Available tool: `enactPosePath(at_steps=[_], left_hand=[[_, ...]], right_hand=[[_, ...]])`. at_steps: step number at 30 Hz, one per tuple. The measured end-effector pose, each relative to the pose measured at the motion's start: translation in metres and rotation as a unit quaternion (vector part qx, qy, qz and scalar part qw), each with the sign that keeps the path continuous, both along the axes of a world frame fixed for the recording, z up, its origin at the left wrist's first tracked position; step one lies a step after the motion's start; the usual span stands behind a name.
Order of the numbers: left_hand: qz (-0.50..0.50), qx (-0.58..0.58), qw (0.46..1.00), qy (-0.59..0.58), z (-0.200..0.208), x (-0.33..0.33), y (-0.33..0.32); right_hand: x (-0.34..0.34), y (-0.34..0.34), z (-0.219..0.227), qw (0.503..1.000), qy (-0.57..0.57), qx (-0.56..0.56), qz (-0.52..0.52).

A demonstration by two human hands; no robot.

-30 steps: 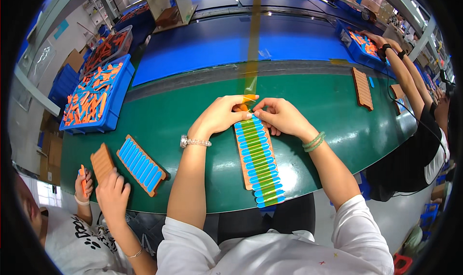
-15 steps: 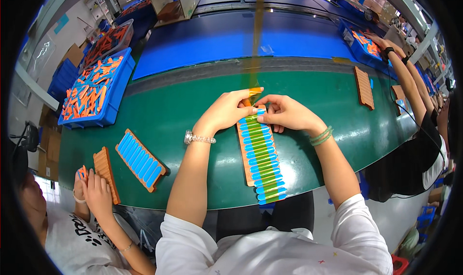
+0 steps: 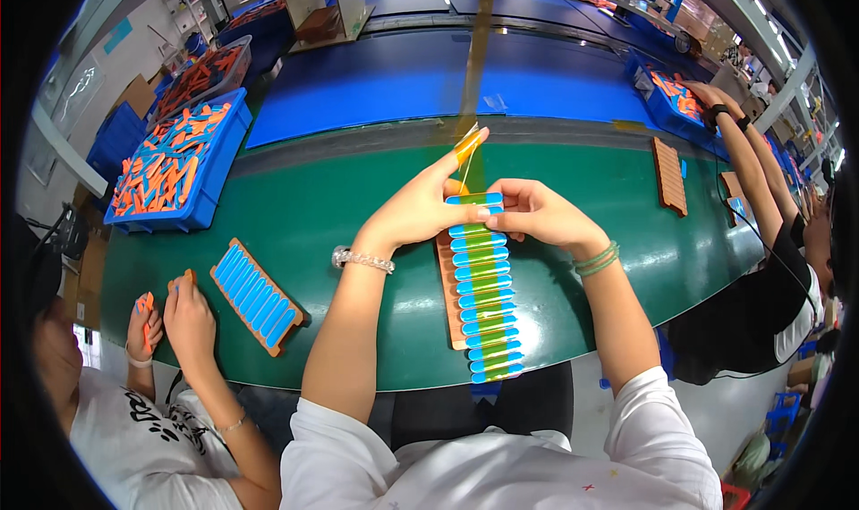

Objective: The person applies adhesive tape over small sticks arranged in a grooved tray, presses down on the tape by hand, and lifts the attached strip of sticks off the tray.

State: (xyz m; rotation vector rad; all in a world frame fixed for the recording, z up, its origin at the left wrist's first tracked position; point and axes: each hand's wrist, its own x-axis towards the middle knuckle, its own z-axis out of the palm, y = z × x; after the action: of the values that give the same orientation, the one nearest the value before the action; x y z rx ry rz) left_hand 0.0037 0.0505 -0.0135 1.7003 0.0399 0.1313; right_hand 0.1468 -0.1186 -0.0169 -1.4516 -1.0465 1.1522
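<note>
A row of blue sticks (image 3: 488, 317), bound side by side by clear yellow tape (image 3: 484, 268), lies over a ridged orange-brown tray (image 3: 454, 309) and hangs past the table's near edge. My left hand (image 3: 416, 204) grips its far end, thumb pressed on top. The left index finger, with a yellow-orange wrap on its tip, stretches up against the tape strip (image 3: 477, 80) that runs to the far side. My right hand (image 3: 540, 216) pinches the same end from the right, thumb beside my left thumb. Fingers beneath the row are partly hidden.
To the left lies another tray (image 3: 259, 297) filled with blue sticks. A blue bin (image 3: 224, 165) of orange and blue pieces stands behind it. A co-worker's hands (image 3: 183, 322) work at the left; another's arms (image 3: 756, 139) reach into a bin (image 3: 658, 98) at the right.
My left index finger has risen along the tape, and my left thumb has moved onto the row's far end. The co-worker's hands at the left now cover the ridged tray there.
</note>
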Motion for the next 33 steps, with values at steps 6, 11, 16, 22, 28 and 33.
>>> enactPosePath(at_steps=[6, 11, 16, 22, 28, 33], left_hand=[[0.027, 0.05, 0.998, -0.034, -0.001, 0.002, -0.005], [0.017, 0.033, 0.999, -0.024, -0.002, 0.002, -0.004], [-0.034, -0.057, 0.998, 0.006, 0.001, 0.001, -0.001], [-0.014, -0.056, 0.998, -0.028, -0.001, -0.001, -0.003], [-0.067, -0.113, 0.983, -0.128, -0.002, 0.011, -0.014], [-0.113, -0.189, 0.966, -0.133, 0.003, 0.004, -0.021]], right_hand=[[0.001, 0.003, -0.004, 0.997, 0.065, 0.045, -0.019], [-0.002, 0.002, -0.002, 0.997, 0.06, 0.04, -0.025], [0.002, -0.001, -0.009, 0.993, 0.082, 0.074, -0.044], [-0.003, 0.004, -0.012, 0.986, 0.135, 0.084, -0.04], [0.01, -0.009, 0.008, 0.971, 0.177, 0.038, -0.158], [0.025, -0.028, -0.005, 0.939, -0.314, 0.0, 0.142]])
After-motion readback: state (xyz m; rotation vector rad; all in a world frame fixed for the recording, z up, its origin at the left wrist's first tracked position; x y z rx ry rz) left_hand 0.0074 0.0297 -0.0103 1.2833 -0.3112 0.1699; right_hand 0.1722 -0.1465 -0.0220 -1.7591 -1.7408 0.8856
